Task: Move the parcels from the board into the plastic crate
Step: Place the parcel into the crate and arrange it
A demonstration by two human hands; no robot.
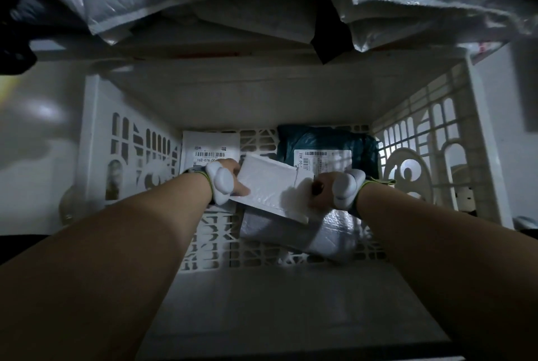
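You are looking down into a dim room where the light is falling unevenly. A pale wall [37, 139] is showing on your left, and a soft bright patch [40, 112] is glowing on it, with a yellowish tint [4, 90] creeping in at the far left edge. Another stretch of pale wall [495, 90] is standing on your right, and a dark rectangular shape [527, 84] is hanging against it; what it is cannot be told. Cool light is shining in from low on the right, while the upper corners are sinking into deep shadow.
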